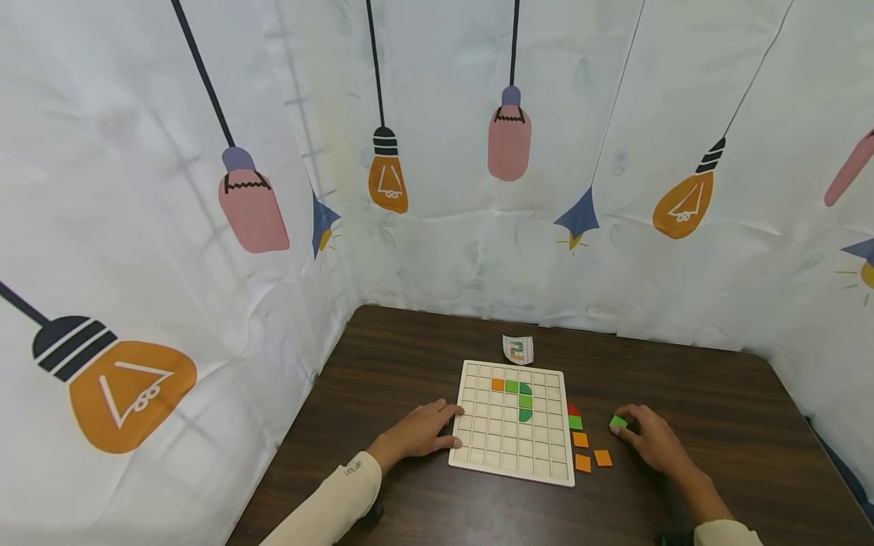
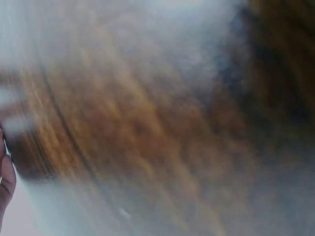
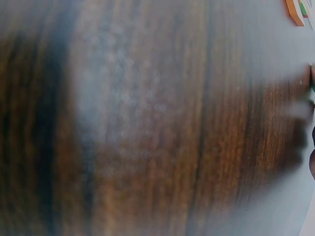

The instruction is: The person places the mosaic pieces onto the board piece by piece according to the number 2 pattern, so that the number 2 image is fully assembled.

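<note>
A pale grid board lies on the dark table. My left hand rests at its left edge, index finger and thumb touching the rim. In the upper part of the grid sit an orange square tile, a green square tile and more green pieces, some with a rounded side. To the right of the board, my right hand pinches a bright green square tile between thumb and fingers. Only fingertips show at the edges of both wrist views, which are mostly blurred table.
Beside the board's right edge lie a red rounded piece, a green square and three orange squares, one farther right. A small printed card lies behind the board. A white patterned curtain hangs behind the table.
</note>
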Demonstrator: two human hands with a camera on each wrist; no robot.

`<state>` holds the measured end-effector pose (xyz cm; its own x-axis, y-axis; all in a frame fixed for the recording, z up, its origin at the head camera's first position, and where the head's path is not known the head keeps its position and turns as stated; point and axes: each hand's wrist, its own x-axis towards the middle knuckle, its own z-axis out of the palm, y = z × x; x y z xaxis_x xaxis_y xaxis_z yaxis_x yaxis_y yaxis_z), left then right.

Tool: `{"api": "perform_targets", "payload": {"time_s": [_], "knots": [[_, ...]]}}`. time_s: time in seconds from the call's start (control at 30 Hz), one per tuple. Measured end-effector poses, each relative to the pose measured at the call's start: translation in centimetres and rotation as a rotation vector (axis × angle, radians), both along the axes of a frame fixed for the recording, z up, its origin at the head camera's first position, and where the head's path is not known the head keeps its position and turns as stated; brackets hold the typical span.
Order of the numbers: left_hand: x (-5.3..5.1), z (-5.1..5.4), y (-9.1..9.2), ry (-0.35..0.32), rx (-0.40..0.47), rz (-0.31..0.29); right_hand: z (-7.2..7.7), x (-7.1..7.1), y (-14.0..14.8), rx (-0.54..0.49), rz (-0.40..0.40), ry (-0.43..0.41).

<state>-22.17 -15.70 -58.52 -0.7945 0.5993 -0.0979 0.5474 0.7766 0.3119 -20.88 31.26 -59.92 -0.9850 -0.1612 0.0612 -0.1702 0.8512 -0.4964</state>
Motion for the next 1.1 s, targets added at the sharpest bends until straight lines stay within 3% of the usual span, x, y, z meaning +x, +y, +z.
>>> {"api": "perform_targets", "payload": {"time_s": [0.23,0.5,0.8,1.1], "knots": [[-0.01,0.05,0.04,-0.004,0.0,0.0,0.18,0.04,0.06,0.014,-0.009,-0.08],[-0.01,-0.01,-0.05,0.005,0.006,0.0,0.23,0.35,0.09,-0.028,-0.015,-0.104],[0.04,-0.15,-0.04,0.01,0.012,-0.004,-0.05,0.38,0.16,-0.047,-0.012,-0.084],[0.04,-0.08,0.07,0.0,0.002,0.006,0.69,0.18,-0.44,-0.064,-0.027,-0.035]]}}
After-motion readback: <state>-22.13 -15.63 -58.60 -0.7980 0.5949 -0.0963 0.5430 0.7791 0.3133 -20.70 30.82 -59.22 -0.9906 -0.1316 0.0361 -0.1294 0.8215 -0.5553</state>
